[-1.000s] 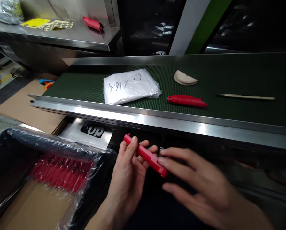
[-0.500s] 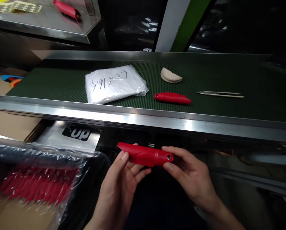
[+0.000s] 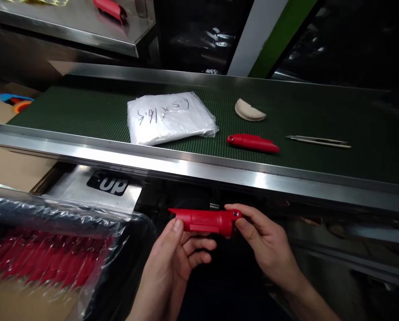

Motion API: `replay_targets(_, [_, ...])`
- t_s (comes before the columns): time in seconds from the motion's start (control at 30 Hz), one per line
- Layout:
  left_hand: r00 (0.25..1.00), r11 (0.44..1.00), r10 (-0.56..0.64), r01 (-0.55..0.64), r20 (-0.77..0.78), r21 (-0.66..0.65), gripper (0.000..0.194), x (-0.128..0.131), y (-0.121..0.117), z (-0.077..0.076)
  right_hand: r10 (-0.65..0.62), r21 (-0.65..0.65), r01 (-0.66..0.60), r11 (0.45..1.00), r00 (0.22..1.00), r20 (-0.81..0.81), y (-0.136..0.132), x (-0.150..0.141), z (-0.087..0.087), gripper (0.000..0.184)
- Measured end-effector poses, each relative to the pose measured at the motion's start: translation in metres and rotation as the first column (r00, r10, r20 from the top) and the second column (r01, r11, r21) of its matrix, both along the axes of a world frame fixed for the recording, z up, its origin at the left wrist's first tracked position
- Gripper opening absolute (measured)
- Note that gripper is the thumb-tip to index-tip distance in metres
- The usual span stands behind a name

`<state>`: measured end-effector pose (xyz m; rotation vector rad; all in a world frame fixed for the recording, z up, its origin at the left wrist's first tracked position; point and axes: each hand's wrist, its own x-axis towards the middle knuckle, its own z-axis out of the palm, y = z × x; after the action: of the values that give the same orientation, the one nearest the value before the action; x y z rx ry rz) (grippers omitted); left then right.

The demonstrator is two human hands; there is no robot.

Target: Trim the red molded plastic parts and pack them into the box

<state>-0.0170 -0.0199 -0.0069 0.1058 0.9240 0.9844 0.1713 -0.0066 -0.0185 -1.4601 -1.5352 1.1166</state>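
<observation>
Between my two hands, in front of the conveyor's near rail, is a red plastic casing (image 3: 204,220), long and roughly tubular, lying nearly level. My left hand (image 3: 172,254) grips its slanted left end, thumb on the near side and fingers beneath. At the other end, my right hand (image 3: 268,243) pinches the casing beside a small round hole. A second red casing (image 3: 252,143) of similar look lies on the green conveyor belt (image 3: 95,104) just beyond the rail.
On the belt lie a plastic-wrapped white packet (image 3: 170,118) with handwriting, folded cream pads (image 3: 249,110) and tweezers (image 3: 318,141). Lower left, a plastic-lined box holds several wrapped red pieces (image 3: 48,258). Another red piece (image 3: 109,9) rests on the metal table (image 3: 85,31). The metal rail (image 3: 186,167) borders the belt.
The held casing has been turned about its length, so a different side with a raised flat strip faces me. Both hands keep hold of it. The view has shifted slightly.
</observation>
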Motion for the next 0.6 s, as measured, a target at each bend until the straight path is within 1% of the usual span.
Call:
replay_targets(0.2, [0.997, 1.000, 0.000, -0.001, 0.082, 0.020, 0.044, -0.013, -0.002, 0.006, 0.027, 0.038, -0.030, 0.999, 0.997, 0.070, 0.006, -0.006, -0.003, 0.026])
replay_targets(0.3, [0.997, 1.000, 0.005, -0.007, 0.081, 0.019, 0.043, -0.018, -0.003, 0.008, 0.047, 0.064, -0.050, 0.997, 0.997, 0.053, 0.008, -0.010, -0.003, 0.026])
replay_targets(0.4, [0.997, 0.999, 0.002, -0.005, 0.082, 0.034, 0.041, -0.023, -0.004, 0.006, 0.066, 0.084, -0.072, 0.994, 0.995, 0.068, 0.008, -0.011, -0.003, 0.028])
replay_targets(0.47, [0.996, 0.999, 0.003, -0.007, 0.090, 0.045, 0.041, -0.026, -0.004, 0.003, 0.073, 0.104, -0.084, 0.991, 0.991, 0.110, 0.006, -0.011, -0.003, 0.029])
replay_targets(0.53, [0.996, 0.998, 0.024, -0.029, 0.088, 0.047, 0.039, -0.029, -0.004, -0.001, 0.084, 0.144, -0.104, 0.984, 0.987, 0.138, 0.005, -0.011, -0.002, 0.031])
replay_targets(0.6, [0.996, 0.996, 0.070, -0.073, 0.063, 0.042, 0.036, -0.031, -0.003, -0.004, 0.115, 0.184, -0.141, 0.973, 0.983, 0.145, 0.004, -0.013, -0.001, 0.034])
